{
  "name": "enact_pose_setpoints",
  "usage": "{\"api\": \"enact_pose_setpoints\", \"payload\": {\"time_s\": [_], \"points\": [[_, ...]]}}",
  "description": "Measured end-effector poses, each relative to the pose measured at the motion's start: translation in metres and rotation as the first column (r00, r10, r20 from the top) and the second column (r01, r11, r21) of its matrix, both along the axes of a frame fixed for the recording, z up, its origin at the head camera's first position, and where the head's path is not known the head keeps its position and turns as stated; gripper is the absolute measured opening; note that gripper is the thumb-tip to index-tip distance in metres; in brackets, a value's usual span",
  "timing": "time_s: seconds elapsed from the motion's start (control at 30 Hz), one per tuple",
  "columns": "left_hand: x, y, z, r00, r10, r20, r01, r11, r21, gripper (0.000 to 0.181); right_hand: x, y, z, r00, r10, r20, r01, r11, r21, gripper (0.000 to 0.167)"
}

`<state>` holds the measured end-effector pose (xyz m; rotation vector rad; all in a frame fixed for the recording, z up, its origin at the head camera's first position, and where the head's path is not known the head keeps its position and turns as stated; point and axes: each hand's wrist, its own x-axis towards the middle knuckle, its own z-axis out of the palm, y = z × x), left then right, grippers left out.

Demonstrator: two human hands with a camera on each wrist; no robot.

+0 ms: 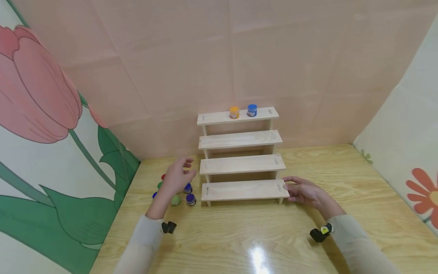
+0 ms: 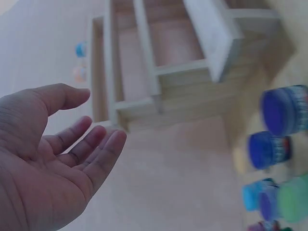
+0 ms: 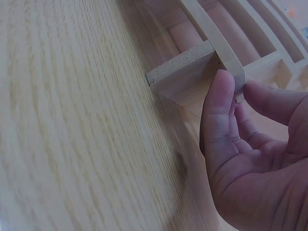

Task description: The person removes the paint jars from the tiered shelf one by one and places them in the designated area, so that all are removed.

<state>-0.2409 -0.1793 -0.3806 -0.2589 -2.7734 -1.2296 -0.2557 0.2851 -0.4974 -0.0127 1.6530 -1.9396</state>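
A pale wooden step rack (image 1: 243, 164) with several tiers stands on the table. My right hand (image 1: 305, 193) pinches the right end of its lowest board between thumb and fingers, as the right wrist view shows closely. To the left of the rack, my left hand (image 1: 177, 178) is held above a group of small paint jars, fingers loosely bent and nothing in them. Nearest below it are a dark blue jar (image 1: 188, 188) and a purple-lidded jar (image 1: 191, 199). On the top tier sit an orange jar (image 1: 234, 112) and a blue jar (image 1: 252, 110).
Partly behind the left forearm are a green jar (image 1: 175, 200) and a red lid (image 1: 163, 177). The wooden table (image 1: 232, 236) meets a pink covered wall (image 1: 171, 76) behind the rack. Flower-painted panels (image 1: 41, 87) flank both sides.
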Motion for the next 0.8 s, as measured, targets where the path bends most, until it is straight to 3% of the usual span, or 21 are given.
{"api": "enact_pose_setpoints", "payload": {"time_s": [0.27,0.43,0.8], "points": [[-0.024,0.015,0.033,0.993,-0.055,-0.108,0.057,0.998,0.023,0.040,-0.002,0.000,0.001,1.000,-0.012,0.011,0.012,1.000,0.004,0.027],[-0.036,0.027,0.049,0.990,-0.063,-0.130,0.066,0.998,0.020,0.041,-0.002,0.000,0.000,1.000,-0.012,0.010,0.012,1.000,0.011,0.027],[-0.069,0.056,0.069,0.983,-0.108,-0.146,0.119,0.991,0.067,0.041,-0.002,0.000,-0.002,1.000,-0.013,0.014,0.012,1.000,0.027,0.028]]}}
